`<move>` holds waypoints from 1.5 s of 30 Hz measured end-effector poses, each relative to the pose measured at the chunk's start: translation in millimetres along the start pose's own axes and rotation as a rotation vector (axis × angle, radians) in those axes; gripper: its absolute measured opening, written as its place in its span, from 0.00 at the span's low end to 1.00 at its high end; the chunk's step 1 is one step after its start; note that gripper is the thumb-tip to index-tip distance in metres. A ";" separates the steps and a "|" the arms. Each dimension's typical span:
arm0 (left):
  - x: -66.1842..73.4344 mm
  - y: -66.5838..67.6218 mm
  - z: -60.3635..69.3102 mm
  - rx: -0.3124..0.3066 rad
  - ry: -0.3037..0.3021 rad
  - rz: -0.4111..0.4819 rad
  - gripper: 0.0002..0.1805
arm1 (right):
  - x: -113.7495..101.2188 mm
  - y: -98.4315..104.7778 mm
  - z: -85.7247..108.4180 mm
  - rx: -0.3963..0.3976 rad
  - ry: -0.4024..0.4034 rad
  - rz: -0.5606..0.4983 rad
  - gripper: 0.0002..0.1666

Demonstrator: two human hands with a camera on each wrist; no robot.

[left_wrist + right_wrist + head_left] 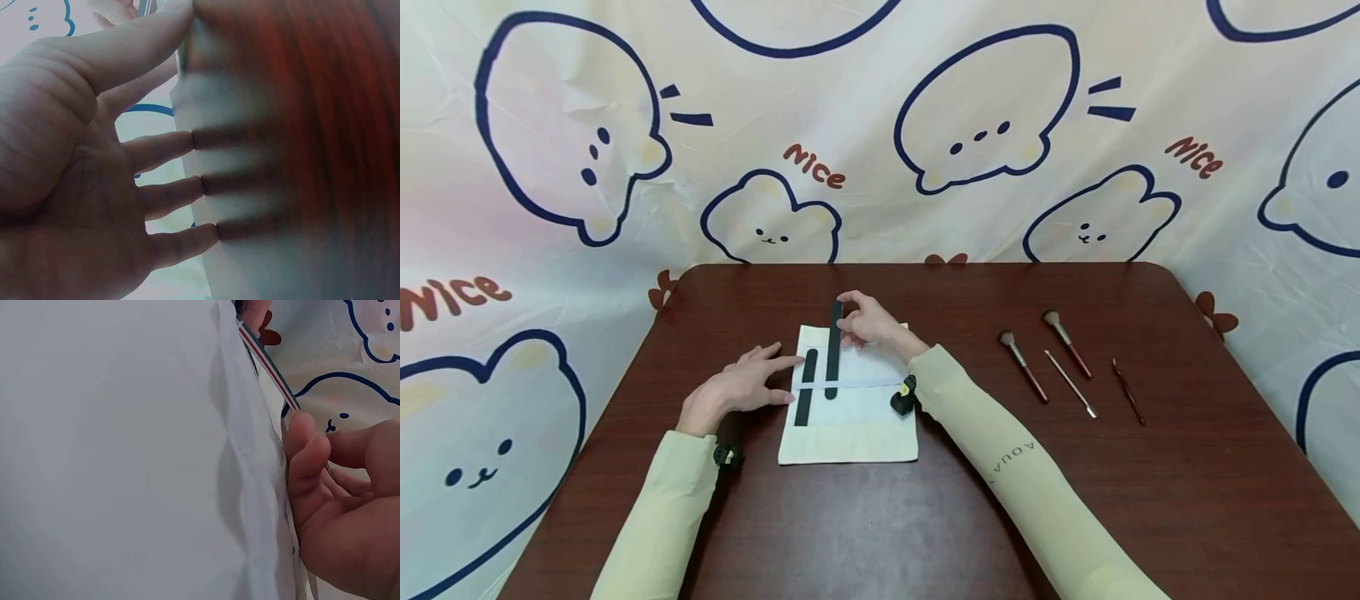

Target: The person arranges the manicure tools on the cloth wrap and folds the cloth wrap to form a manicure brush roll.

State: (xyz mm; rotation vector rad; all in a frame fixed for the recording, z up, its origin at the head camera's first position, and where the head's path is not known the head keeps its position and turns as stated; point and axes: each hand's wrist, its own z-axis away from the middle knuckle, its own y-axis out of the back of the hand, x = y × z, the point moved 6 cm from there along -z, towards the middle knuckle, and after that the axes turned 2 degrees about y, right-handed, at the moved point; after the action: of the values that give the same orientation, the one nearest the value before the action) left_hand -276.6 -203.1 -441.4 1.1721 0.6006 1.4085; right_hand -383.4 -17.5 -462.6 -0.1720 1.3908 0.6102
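Note:
A white cloth pouch (872,433) with a band of pockets lies flat on the table. My right hand (867,321) pinches the upper end of a long dark nail file (833,350), whose rounded lower end lies over the pocket's edge. In the right wrist view, the nail file (269,365) shows a striped red, white and green edge. To its left, a second dark nail file (803,408) sits partly in a pocket. My left hand (737,383) rests at the pouch's left edge, fingers extended; its fingertips (203,231) touch the table in the left wrist view.
On the right of the brown table (970,517) lie two brushes (1026,371) (1070,346), a thin metal tool (1071,385) and a short dark-red tool (1127,392). A printed cloth (865,108) hangs behind the table.

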 end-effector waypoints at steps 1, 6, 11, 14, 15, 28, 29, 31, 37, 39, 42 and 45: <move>-0.2 -0.2 0.2 -0.001 0.002 0.000 0.38 | 0.5 -1.0 0.1 -0.014 -0.004 0.010 0.27; -0.8 -0.8 1.3 -0.003 0.002 0.007 0.38 | 3.5 -3.7 0.3 -0.059 -0.016 0.044 0.25; 0.2 -0.1 2.0 0.002 -0.016 0.009 0.38 | 2.7 -4.1 0.6 -0.064 -0.001 0.064 0.23; -0.1 0.5 1.4 0.002 -0.019 0.008 0.38 | 2.6 -4.4 0.8 -0.070 0.002 0.072 0.23; -0.2 0.6 1.1 0.002 -0.019 0.007 0.38 | 2.4 -4.5 1.0 -0.074 0.002 0.073 0.23; 0.9 3.0 0.8 0.003 -0.012 0.004 0.38 | 1.8 -2.5 0.8 -0.095 0.048 0.087 0.15; 0.8 2.9 0.5 0.003 -0.010 0.005 0.38 | 1.9 -2.5 0.7 -0.096 0.050 0.091 0.15; 1.2 2.9 1.0 0.003 -0.009 0.007 0.38 | 1.8 -2.5 0.9 -0.096 0.053 0.092 0.13; 0.1 1.4 1.5 -0.002 0.001 0.006 0.39 | 3.1 -4.0 1.9 -0.099 0.059 0.116 0.08; -0.5 0.8 1.9 -0.004 0.007 0.009 0.39 | 3.0 -4.8 3.1 -0.102 0.061 0.139 0.08; -0.2 0.9 1.5 -0.005 0.010 0.007 0.39 | 1.7 -5.8 5.0 -0.117 0.070 0.174 0.09; 0.0 0.5 0.8 -0.008 0.012 0.005 0.39 | 1.0 -7.1 6.2 -0.147 0.076 0.208 0.09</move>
State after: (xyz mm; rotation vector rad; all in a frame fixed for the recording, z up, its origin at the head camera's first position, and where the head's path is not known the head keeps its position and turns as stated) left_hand -276.1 -203.5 -440.7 1.1609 0.6001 1.4218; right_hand -374.5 -20.3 -464.0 -0.1706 1.4484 0.8873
